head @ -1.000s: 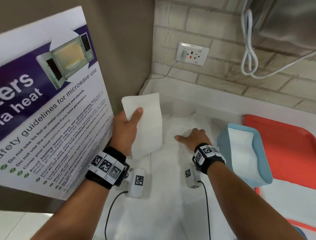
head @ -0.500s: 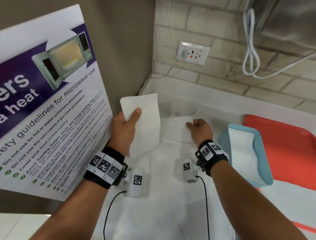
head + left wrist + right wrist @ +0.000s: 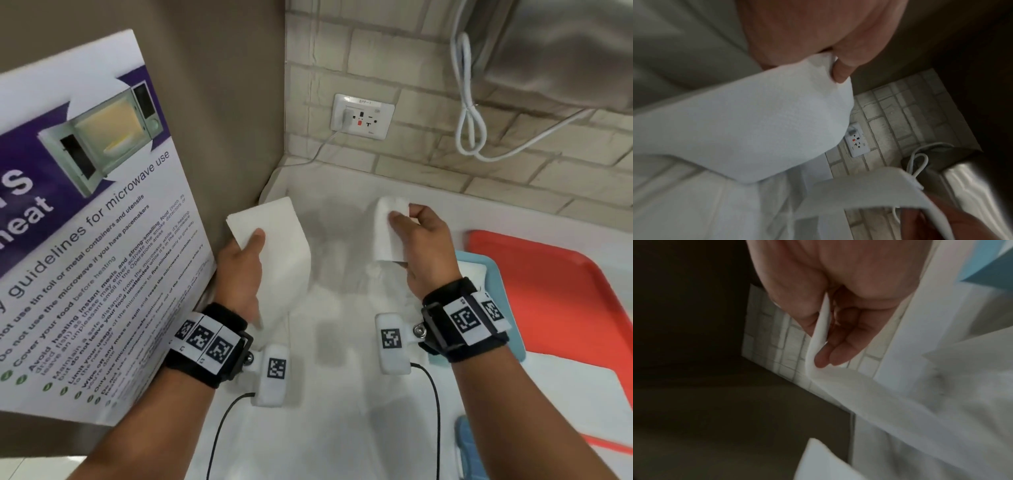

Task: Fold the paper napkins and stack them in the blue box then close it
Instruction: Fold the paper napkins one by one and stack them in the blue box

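Observation:
My left hand grips a folded white napkin upright above the counter, thumb on its near face; the left wrist view shows that napkin under the thumb. My right hand pinches a second folded napkin between thumb and fingers and holds it raised; the right wrist view shows this napkin edge-on in the pinch. More unfolded napkins lie spread on the counter below. The blue box stands open behind my right wrist, with white napkins inside, mostly hidden.
A red tray lies to the right, under the box. A microwave safety poster leans at the left. On the brick wall are a socket and a looped white cable. A blue lid edge shows bottom right.
My right hand has gone from pressing flat on the napkins to pinching a folded one and lifting it up and rightward. My left hand keeps its napkin, nearly still.

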Demonstrator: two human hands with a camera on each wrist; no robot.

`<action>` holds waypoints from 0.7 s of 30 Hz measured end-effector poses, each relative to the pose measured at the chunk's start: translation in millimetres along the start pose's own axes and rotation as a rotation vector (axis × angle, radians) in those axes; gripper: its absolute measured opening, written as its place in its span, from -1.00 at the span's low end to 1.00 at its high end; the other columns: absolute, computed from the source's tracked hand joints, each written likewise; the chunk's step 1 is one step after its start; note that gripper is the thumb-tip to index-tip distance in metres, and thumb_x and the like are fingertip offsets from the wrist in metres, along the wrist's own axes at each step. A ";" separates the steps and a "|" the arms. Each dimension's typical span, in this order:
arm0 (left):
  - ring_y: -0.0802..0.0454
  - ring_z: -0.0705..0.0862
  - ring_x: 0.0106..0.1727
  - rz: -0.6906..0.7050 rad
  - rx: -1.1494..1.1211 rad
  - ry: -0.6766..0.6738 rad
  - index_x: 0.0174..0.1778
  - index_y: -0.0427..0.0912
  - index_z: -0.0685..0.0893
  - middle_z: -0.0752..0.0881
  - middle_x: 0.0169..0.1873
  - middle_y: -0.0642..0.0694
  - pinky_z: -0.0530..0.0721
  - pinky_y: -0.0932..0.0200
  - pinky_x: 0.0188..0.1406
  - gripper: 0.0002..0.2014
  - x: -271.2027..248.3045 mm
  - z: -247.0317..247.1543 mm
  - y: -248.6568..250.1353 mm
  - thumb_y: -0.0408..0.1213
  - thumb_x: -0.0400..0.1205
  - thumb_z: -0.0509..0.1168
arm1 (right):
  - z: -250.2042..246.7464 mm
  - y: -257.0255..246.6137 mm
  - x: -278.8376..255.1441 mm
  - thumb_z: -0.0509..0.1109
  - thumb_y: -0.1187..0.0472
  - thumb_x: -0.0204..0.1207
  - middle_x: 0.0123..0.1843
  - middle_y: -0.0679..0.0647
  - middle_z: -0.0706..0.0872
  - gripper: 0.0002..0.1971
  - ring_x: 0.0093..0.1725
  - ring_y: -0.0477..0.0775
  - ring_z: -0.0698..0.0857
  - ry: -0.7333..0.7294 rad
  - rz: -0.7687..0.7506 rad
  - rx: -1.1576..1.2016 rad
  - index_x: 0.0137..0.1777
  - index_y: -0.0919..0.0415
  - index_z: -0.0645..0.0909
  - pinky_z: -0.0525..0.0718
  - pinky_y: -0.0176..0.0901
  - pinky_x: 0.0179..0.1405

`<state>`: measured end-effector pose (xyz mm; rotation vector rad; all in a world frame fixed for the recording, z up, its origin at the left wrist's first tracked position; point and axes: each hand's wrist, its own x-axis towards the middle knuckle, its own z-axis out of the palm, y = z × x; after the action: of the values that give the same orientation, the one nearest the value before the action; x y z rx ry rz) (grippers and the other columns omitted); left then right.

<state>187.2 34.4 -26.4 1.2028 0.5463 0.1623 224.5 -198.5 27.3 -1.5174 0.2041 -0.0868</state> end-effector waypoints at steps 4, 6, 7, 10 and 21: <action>-0.20 0.82 0.15 -0.202 -0.118 -0.020 0.22 -0.10 0.76 0.85 0.14 -0.17 0.78 -0.18 0.11 -0.81 -5.4 11.0 -12.8 -0.12 0.80 0.33 | 23.2 -39.2 -13.1 0.34 0.34 0.69 -0.21 -0.01 0.74 -0.93 -0.22 -0.03 0.72 -0.068 -0.078 0.246 0.07 0.15 0.55 0.64 -0.05 -0.19; -0.21 0.83 0.02 -0.307 -0.174 -0.024 0.19 -0.13 0.75 0.86 0.05 -0.19 0.78 -0.11 -0.08 -0.78 -11.1 16.7 -15.9 -0.08 0.80 0.33 | 33.5 -55.4 -23.3 0.29 0.37 0.72 -0.12 0.00 0.76 -0.88 -0.19 -0.09 0.75 -0.107 -0.063 0.453 0.16 0.18 0.54 0.69 -0.17 -0.21; -0.22 0.84 0.00 -0.338 -0.204 -0.030 0.20 -0.14 0.75 0.86 0.04 -0.21 0.78 -0.12 -0.10 -0.77 -12.6 19.3 -17.3 -0.08 0.80 0.33 | 37.2 -61.3 -28.4 0.28 0.37 0.72 -0.05 0.02 0.77 -0.86 -0.13 -0.08 0.77 -0.128 -0.045 0.543 0.18 0.18 0.56 0.73 -0.16 -0.11; -0.27 0.86 0.09 -0.390 -0.309 -0.078 0.36 -0.17 0.73 0.87 0.12 -0.23 0.83 -0.17 -0.06 -0.68 -15.3 25.1 -19.4 -0.07 0.79 0.33 | 41.4 -62.0 -38.5 0.32 0.35 0.69 0.07 0.11 0.76 -0.88 0.10 0.07 0.73 -0.154 0.018 0.690 0.11 0.14 0.62 0.59 0.15 0.40; -0.22 0.77 0.21 -0.250 -0.362 -0.047 0.28 -0.14 0.79 0.83 0.25 -0.19 0.70 -0.26 0.32 -0.75 -2.0 23.2 -20.0 -0.28 0.69 0.43 | 28.2 37.4 -74.5 0.26 0.36 0.73 0.09 0.19 0.79 -0.89 0.07 0.06 0.80 -0.076 0.346 0.508 -0.01 0.17 0.53 0.78 -0.16 -0.03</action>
<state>193.4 6.8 -38.3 0.7780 0.5924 0.0172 154.1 -155.2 -2.9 -0.9623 0.3524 0.1836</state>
